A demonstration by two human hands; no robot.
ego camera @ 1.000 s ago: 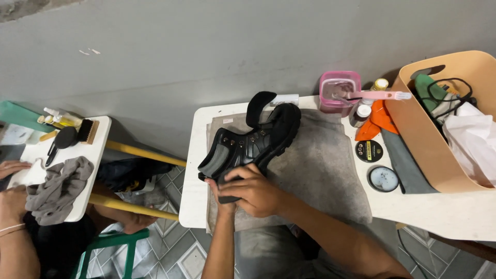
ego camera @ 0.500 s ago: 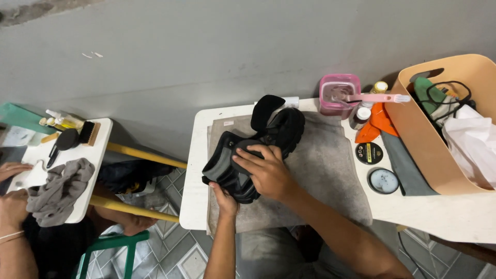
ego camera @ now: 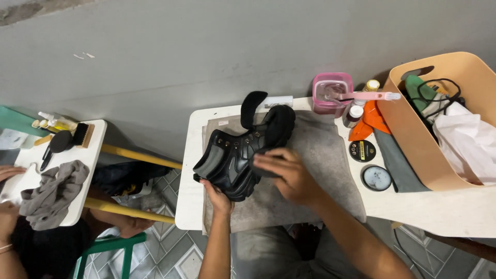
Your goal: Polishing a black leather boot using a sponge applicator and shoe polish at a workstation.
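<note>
Mid-clean on black boot [ego camera: 243, 155], tilted on grey cloth [ego camera: 330, 155] over white table [ego camera: 191, 206], centre of scene. Left hand [ego camera: 217, 195] closed under sole at near end, propping it up. Right hand [ego camera: 289, 173] flat across upper, fingers together, pressing something dark against leather; cannot tell what. Two polish tins [ego camera: 362, 151] shut, right of cloth. Pink tub [ego camera: 331, 93] with brush far right. Judgement: surface wipe in progress, polish stage not yet started.

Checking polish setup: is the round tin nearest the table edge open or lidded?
Lidded, as far as shows: the round tin presents a flat pale top with a dark rim, no polish exposed. It lies flat on the white table.
</note>
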